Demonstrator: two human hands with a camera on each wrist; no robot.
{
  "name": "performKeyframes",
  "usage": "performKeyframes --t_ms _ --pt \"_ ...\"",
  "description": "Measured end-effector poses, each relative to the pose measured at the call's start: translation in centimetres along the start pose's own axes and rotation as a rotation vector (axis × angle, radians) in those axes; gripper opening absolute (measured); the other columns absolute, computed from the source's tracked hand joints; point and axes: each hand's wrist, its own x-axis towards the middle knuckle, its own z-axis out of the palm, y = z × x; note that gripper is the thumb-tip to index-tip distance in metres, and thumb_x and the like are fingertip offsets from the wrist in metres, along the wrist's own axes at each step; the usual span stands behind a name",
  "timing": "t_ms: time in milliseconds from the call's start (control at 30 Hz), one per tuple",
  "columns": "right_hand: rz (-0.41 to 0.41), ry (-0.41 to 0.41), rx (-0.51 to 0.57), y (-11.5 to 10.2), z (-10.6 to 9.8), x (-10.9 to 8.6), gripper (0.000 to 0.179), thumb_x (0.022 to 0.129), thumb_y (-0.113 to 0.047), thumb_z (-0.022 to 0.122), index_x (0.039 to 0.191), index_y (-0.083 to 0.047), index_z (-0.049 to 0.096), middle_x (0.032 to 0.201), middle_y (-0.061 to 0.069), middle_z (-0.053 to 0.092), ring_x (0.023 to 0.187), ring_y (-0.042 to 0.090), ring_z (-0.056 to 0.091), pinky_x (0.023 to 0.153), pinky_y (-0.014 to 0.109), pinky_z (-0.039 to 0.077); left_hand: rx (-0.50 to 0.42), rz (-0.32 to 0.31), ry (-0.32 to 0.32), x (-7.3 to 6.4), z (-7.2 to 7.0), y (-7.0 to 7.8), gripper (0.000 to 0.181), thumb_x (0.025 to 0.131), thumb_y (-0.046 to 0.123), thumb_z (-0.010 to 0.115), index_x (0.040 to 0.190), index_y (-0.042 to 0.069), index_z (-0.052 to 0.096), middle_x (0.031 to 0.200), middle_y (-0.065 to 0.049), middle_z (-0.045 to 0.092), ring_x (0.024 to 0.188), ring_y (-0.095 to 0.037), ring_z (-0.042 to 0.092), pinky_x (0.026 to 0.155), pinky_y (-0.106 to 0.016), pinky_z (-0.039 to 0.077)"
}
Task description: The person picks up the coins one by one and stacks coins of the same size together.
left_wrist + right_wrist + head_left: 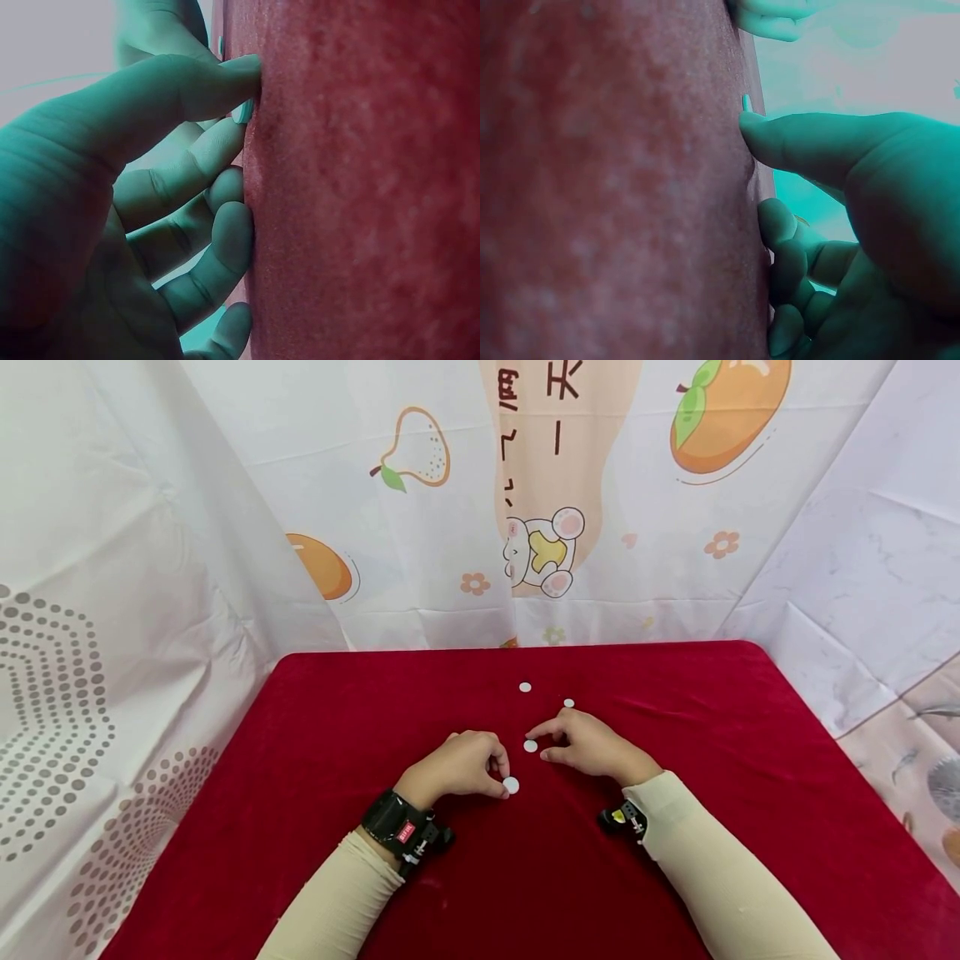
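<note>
My left hand (pixel 463 766) pinches the edge of a small white disc (pixel 511 785) between thumb and forefinger, low over the red cloth. In the left wrist view that disc (pixel 243 111) shows edge-on between the two fingertips. To its right, my right hand (pixel 588 745) rests at the cloth with the forefinger stretched to the rim of a second white disc (pixel 530 746). Its thumb is held apart from that disc, and the other fingers are bent beneath the palm. Just beyond the right hand's knuckles lies another white disc (pixel 568 702).
One more white disc (pixel 525 687) lies toward the back of the table, which a red cloth (pixel 360 702) covers. White curtains with printed fruit (pixel 420 568) hang behind and along the sides. Both wrists wear strapped cameras (pixel 397 827).
</note>
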Motion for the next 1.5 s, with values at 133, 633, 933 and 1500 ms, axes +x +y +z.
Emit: performKeyframes --t_ms 133,633,933,1500 --pt "-0.024 -0.012 -0.032 -0.1 -0.03 -0.01 0.035 0.094 -0.017 0.075 0.128 -0.025 0.074 0.104 0.001 0.064 0.089 0.015 0.055 0.082 0.033 0.048 -0.001 -0.001 -0.002 -0.04 -0.05 0.04 0.018 0.078 0.034 0.09 0.078 0.033 0.072 0.084 0.016 0.063 0.08 -0.003 0.057 0.086 -0.038 0.041" --pt "-0.016 0.008 0.005 0.0 0.15 0.14 0.027 0.089 -0.023 0.082 0.116 -0.025 0.081 0.094 -0.002 0.065 0.081 0.012 0.053 0.073 0.029 0.047 0.001 0.005 -0.004 -0.18 -0.11 0.03 0.018 0.078 0.034 0.09 0.078 0.032 0.072 0.085 0.016 0.063 0.08 -0.003 0.057 0.084 -0.036 0.043" --pt "0.001 0.021 0.045 0.03 0.13 0.1 0.022 0.087 -0.021 0.084 0.109 -0.024 0.083 0.095 -0.004 0.069 0.082 0.01 0.056 0.074 0.028 0.049 -0.003 0.004 -0.002 -0.18 -0.04 0.01 0.019 0.078 0.034 0.09 0.078 0.033 0.071 0.084 0.016 0.062 0.08 -0.003 0.057 0.085 -0.037 0.042" --pt "0.043 -0.012 0.075 0.23 0.09 0.34 0.019 0.087 -0.02 0.084 0.106 -0.023 0.083 0.08 -0.008 0.065 0.075 0.011 0.058 0.067 0.025 0.049 -0.007 0.007 -0.004 -0.18 -0.18 0.09 0.019 0.078 0.034 0.09 0.077 0.033 0.071 0.085 0.014 0.064 0.08 -0.003 0.057 0.086 -0.036 0.042"
